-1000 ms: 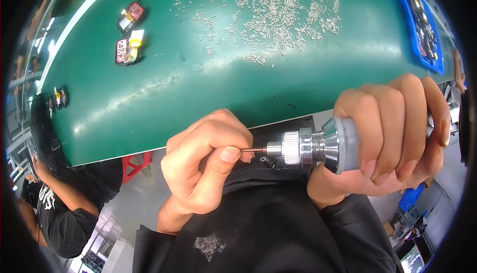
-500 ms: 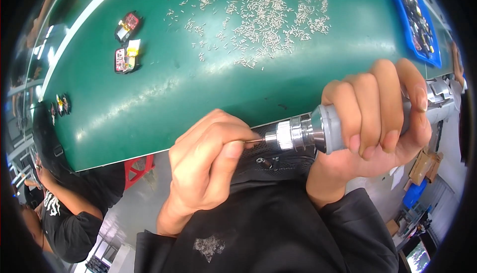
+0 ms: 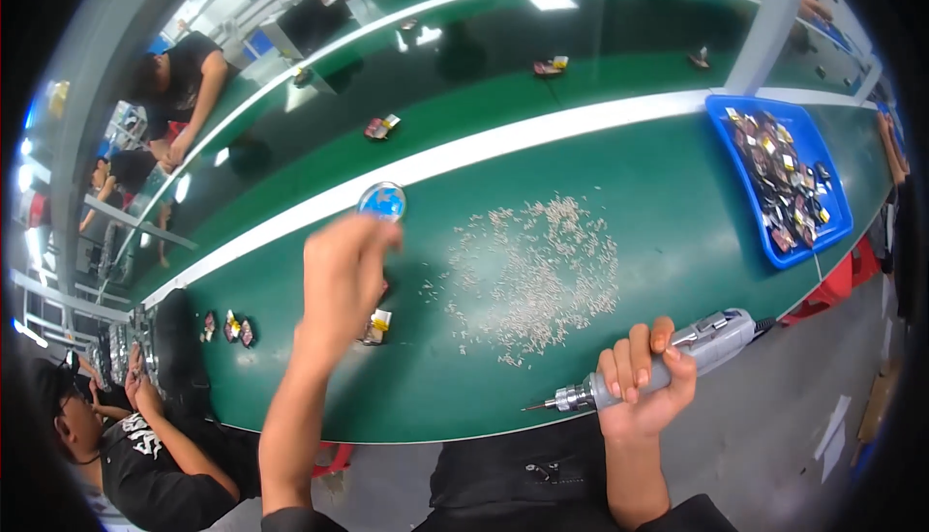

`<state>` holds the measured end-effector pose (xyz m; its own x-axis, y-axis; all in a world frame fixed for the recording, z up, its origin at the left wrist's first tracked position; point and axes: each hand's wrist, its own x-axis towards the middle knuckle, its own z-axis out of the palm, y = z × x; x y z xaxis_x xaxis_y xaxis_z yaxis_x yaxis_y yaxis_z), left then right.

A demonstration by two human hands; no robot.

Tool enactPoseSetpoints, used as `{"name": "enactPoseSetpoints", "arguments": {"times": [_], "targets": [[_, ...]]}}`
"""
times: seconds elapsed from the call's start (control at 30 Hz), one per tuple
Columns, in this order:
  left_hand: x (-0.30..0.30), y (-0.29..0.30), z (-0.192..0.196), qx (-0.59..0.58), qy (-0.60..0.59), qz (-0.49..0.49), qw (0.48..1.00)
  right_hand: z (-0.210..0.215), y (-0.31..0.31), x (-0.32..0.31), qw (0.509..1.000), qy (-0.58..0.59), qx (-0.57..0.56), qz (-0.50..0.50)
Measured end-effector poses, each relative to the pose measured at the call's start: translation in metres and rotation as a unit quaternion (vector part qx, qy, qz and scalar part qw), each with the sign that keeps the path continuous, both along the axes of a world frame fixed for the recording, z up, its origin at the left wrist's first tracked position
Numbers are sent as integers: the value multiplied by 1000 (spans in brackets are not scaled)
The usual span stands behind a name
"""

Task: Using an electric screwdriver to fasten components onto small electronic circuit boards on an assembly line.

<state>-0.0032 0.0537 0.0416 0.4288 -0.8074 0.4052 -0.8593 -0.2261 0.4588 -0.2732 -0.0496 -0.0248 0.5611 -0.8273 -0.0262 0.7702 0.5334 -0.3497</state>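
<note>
Fingers (image 3: pixel 642 356) of your right hand (image 3: pixel 646 406) are closed around the grey body of a power screwdriver (image 3: pixel 711 339), which is at the near edge of the green worktop (image 3: pixel 416 392), right of the middle. Its silver nose and thin bit (image 3: pixel 537 405) point left, and its black cable end is toward the right. You cannot tell here whether the bit touches the worktop.

Your left hand (image 3: pixel 341 266) is raised over the left half of the worktop, its fingers bent in toward the thumb. It is blurred, so whether those fingers are parted, or have hold of anything, cannot be told. Their tips are just on the near side of a round tin (image 3: pixel 387 203) with a blue inside, which sits by the white rail (image 3: pixel 542 133) along the far side.

Just right of your left wrist lies a small circuit piece (image 3: pixel 375 327) with a white and yellow part, partly covered by your arm. To your right of it, a wide scatter of small silver screws (image 3: pixel 542 290) spreads across the middle of the worktop. Far right, a blue tray (image 3: pixel 834 225) holds a heap of similar pieces. Well to your left, a few more pieces (image 3: pixel 232 329) stand close together near a seated co-worker (image 3: pixel 169 464) in a dark shirt.
</note>
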Motion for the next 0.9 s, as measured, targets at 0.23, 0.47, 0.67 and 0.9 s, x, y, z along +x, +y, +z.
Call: {"name": "enactPoseSetpoints", "arguments": {"times": [0.23, 0.47, 0.67, 0.9], "targets": [[150, -74, -54, 38, -109, 179, 977, -2, -2, 4, 999, -38, 10, 34], [157, -59, -54, 56, -132, 152, 978, -2, 2, -1, 998, -33, 12, 59], [-9, 4, -11, 60, 31, -47, 997, -7, -4, -7, 998, -15, 3, 56], [-102, 74, -27, 96, 87, -142, 981, 0, 10, -1, 992, -41, -9, 123]]}}
